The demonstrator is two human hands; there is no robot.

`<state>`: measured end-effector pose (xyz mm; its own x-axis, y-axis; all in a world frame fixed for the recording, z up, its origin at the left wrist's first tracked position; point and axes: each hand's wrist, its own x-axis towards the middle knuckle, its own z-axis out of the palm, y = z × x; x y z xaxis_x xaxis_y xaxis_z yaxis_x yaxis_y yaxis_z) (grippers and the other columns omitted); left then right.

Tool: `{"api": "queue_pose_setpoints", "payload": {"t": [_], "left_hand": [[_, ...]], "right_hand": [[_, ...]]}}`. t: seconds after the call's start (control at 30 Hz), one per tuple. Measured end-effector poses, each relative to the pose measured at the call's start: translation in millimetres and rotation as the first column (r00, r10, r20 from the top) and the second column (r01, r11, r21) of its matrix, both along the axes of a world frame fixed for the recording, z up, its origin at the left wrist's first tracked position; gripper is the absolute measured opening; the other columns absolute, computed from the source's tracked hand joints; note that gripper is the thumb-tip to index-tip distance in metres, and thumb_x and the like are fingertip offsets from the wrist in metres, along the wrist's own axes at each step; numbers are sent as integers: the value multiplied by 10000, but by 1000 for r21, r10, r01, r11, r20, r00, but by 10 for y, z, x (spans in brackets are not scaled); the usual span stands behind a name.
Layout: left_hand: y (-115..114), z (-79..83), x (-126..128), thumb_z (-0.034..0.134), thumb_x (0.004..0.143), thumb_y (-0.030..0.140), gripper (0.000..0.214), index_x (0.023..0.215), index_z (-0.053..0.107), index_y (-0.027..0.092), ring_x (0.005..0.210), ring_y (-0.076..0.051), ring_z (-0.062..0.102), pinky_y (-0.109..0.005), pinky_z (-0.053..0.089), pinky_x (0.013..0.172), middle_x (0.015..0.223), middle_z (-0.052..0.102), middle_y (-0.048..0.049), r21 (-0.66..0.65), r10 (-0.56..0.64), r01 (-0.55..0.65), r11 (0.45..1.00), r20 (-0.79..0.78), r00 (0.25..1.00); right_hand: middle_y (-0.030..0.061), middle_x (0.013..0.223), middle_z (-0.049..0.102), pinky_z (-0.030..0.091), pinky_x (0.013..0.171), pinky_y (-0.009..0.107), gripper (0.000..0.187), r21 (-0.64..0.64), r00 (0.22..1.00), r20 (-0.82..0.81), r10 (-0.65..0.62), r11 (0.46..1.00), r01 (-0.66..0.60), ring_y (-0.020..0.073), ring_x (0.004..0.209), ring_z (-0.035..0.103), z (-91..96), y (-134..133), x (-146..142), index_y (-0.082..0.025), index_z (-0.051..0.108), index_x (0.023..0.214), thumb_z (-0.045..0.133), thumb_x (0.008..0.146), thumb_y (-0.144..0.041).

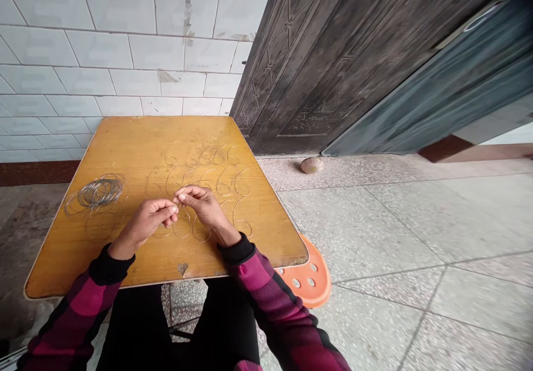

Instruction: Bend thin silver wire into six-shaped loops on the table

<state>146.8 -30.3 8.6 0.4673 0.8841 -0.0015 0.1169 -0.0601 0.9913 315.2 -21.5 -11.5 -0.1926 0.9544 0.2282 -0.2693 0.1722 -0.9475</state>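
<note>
We sit at a yellow wooden table (125, 143) with both hands over its middle, close together. Our left hand (146, 221) is curled, its fingers folded in toward the palm, with the thumb and forefinger reaching toward the right hand. Our right hand (202, 207) is also curled and not spread, its knuckles up and its fingertips (180, 197) pressed toward those of the left. The two pinches meet just above the table, and between them we seem to hold a thin wire (176, 203), though it is too fine to make out clearly.

Bent wire pieces (222, 182) lie in loose rows on the table, just beyond and beside our hands, many curled like the figure 6. A wire coil (97, 193) lies in a tangled ring on the table's left side, near our left hand. Our plaid sleeves (266, 287) rest at the table's near edge. An orange stool (310, 274) pokes out past the table's right corner. A tiled wall (104, 54) rises beyond the table, a dark door (333, 65) stands to its right, and a small round object (311, 165) sits on the floor beside the table.
</note>
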Motion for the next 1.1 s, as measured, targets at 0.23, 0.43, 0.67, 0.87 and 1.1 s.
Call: {"api": "queue_pose_setpoints", "payload": {"t": [0.23, 0.43, 0.67, 0.87, 1.1], "left_hand": [[3, 4, -8, 593, 793, 368, 280, 607, 628, 161, 497, -110, 512, -238, 405, 531, 580, 605, -17, 18, -9, 9, 1000, -12, 1000], [-15, -26, 27, 614, 767, 345, 255, 594, 624, 158, 486, -109, 518, -240, 416, 522, 566, 600, -18, -20, 16, -16, 1000, -31, 999], [15, -61, 50, 702, 681, 383, 258, 669, 639, 134, 502, -105, 529, -244, 460, 502, 626, 615, -25, -242, 269, -222, 944, 180, 946], [31, -25, 39, 732, 658, 370, 268, 694, 644, 120, 514, -96, 537, -229, 452, 496, 662, 621, -24, -246, 320, -257, 935, 268, 909], [-4, -29, 35, 725, 718, 351, 230, 721, 650, 134, 533, -82, 529, -218, 443, 526, 694, 618, -15, -214, 202, -128, 968, 370, 907]], "right_hand": [[-16, 686, 651, 449, 598, 251, 199, -127, 992, -89, 90, 987, -101, 98, 600, 548, -72, 55, -35, -212, 712, 742, 769, 681, -393], [-7, 741, 659, 408, 536, 205, 187, -182, 953, -245, -176, 974, 133, 87, 621, 547, 10, 130, 98, -212, 691, 739, 784, 645, -345], [12, 852, 665, 432, 541, 199, 266, -175, 886, -196, -421, 904, 391, 77, 630, 554, 137, 128, 342, -219, 670, 919, 720, 713, -381], [14, 756, 646, 495, 508, 216, 295, -57, 950, 210, -230, 967, 247, 100, 598, 580, 7, -95, 270, -178, 677, 887, 719, 720, -417], [6, 707, 655, 522, 523, 226, 324, -253, 994, 61, -96, 962, 108, 96, 554, 611, -127, -339, 89, -158, 661, 836, 725, 713, -450]]}}
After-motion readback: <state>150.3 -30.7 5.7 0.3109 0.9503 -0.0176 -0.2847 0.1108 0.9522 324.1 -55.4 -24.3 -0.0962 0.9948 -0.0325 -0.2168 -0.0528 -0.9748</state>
